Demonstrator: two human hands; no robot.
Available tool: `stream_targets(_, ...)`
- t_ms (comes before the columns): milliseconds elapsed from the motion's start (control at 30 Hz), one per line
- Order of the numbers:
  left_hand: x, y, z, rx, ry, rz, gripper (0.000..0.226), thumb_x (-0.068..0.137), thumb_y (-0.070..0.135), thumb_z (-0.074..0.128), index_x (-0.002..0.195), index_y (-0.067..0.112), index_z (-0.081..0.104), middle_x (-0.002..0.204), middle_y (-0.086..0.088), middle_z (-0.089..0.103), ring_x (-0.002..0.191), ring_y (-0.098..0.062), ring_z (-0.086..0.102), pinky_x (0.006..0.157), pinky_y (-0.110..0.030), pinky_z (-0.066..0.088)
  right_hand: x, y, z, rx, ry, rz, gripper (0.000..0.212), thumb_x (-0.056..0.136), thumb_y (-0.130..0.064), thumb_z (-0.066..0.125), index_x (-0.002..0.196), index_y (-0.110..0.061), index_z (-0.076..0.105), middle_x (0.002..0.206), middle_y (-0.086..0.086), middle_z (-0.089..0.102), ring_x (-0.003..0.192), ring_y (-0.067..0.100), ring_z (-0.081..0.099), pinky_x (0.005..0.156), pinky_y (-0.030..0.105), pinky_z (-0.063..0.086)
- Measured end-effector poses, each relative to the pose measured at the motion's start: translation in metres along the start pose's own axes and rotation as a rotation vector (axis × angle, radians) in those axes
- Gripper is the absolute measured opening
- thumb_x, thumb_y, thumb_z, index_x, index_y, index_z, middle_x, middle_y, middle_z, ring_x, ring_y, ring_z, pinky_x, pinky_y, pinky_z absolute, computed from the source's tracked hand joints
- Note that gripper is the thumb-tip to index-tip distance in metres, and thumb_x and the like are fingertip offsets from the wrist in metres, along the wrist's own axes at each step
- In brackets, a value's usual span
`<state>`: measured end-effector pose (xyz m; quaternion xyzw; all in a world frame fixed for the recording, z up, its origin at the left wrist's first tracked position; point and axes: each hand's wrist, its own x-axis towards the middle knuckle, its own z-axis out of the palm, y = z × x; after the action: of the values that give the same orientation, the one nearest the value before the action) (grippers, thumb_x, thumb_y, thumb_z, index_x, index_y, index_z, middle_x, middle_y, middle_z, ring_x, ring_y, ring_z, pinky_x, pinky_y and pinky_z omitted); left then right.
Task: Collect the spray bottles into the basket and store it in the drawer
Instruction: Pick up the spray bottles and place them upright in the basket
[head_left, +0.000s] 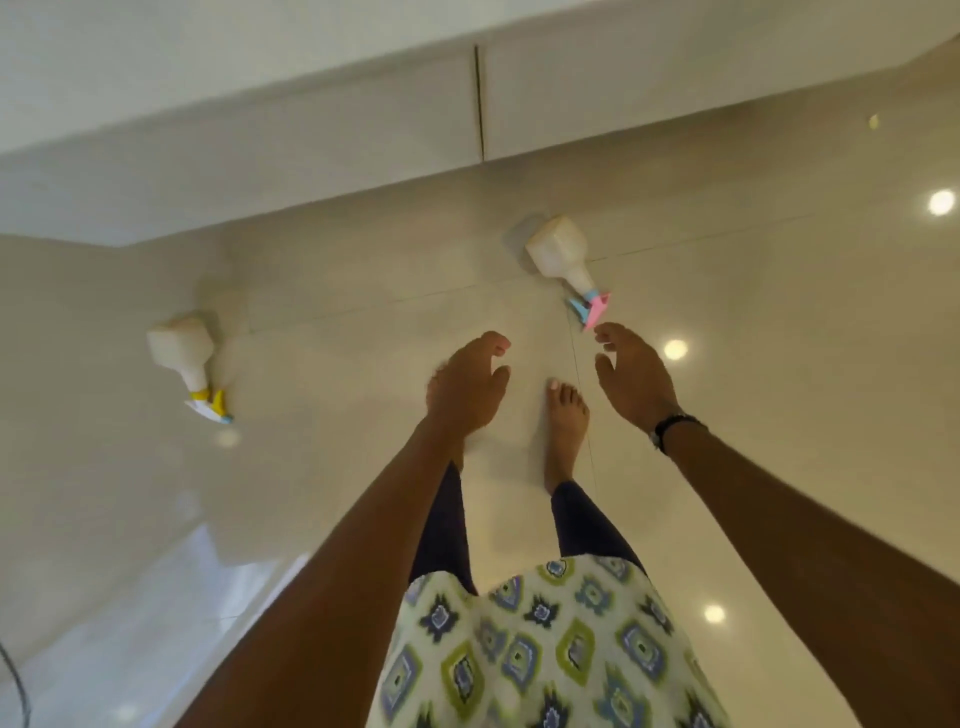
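Note:
Two white spray bottles stand on the glossy floor. One with a pink and blue trigger head (563, 257) is just ahead of me, right of centre. The other, with a yellow trigger head (183, 354), stands farther to the left. My right hand (631, 376) is open, its fingertips a little short of the pink trigger. My left hand (467, 387) hangs open over the floor, empty. No basket is in view.
White cabinet fronts (363, 119) with a vertical seam run along the far side of the floor. My bare feet (566, 426) stand on the tiles below my hands. A thin dark cable (15, 680) curves at the bottom left.

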<state>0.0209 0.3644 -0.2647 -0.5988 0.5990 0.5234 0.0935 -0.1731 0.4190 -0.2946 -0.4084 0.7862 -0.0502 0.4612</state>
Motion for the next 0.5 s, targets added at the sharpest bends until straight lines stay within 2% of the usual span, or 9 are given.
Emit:
stream_targets(67, 0.022, 0.003, 0.023, -0.018, 0.011, 0.031, 0.037, 0.094, 0.016, 0.050, 0.131, 0.019, 0.046, 0.136, 0.000, 0.052, 0.124, -0.020, 0.050, 0.105, -0.036, 0.043, 0.025, 0.019, -0.001, -0.050, 0.001, -0.026, 0.039, 0.095, -0.006, 0.047, 0.134, -0.009, 0.047, 0.137, 0.008, 0.053, 0.124, 0.025, 0.051, 0.105, 0.039, 0.043)
stream_targets(167, 0.055, 0.004, 0.053, -0.028, 0.037, 0.084, 0.044, 0.093, 0.015, 0.051, 0.136, 0.019, 0.041, 0.142, 0.000, 0.046, 0.131, -0.017, 0.041, 0.102, -0.025, 0.036, 0.065, 0.043, 0.005, -0.051, 0.036, -0.023, 0.040, 0.094, -0.005, 0.048, 0.134, -0.008, 0.047, 0.136, 0.011, 0.053, 0.123, 0.027, 0.051, 0.105, 0.040, 0.043)
stream_targets(300, 0.117, -0.003, 0.086, -0.019, 0.098, 0.129, 0.055, 0.091, 0.012, 0.055, 0.142, 0.015, 0.034, 0.151, -0.003, 0.034, 0.139, -0.019, 0.031, 0.110, -0.030, 0.032, 0.125, 0.070, 0.030, -0.026, 0.074, -0.014, 0.037, 0.093, -0.005, 0.049, 0.130, -0.005, 0.048, 0.130, 0.015, 0.055, 0.117, 0.030, 0.052, 0.099, 0.038, 0.043)
stream_targets(400, 0.163, -0.014, 0.101, 0.027, 0.152, 0.148, 0.063, 0.091, 0.016, 0.058, 0.145, 0.014, 0.026, 0.157, -0.004, 0.020, 0.144, -0.020, 0.022, 0.111, -0.033, 0.032, 0.165, 0.088, 0.053, -0.055, 0.050, -0.056, 0.045, 0.094, -0.011, 0.054, 0.137, -0.006, 0.041, 0.136, 0.014, 0.050, 0.122, 0.030, 0.048, 0.101, 0.040, 0.042)
stream_targets(500, 0.198, -0.028, 0.106, 0.071, 0.159, 0.209, 0.067, 0.091, 0.017, 0.057, 0.147, 0.014, 0.020, 0.160, -0.002, 0.013, 0.145, -0.019, 0.019, 0.111, -0.030, 0.031, 0.196, 0.101, 0.070, -0.044, 0.048, -0.073, 0.055, 0.090, -0.017, 0.061, 0.139, -0.007, 0.038, 0.139, 0.013, 0.048, 0.125, 0.030, 0.046, 0.102, 0.043, 0.042)
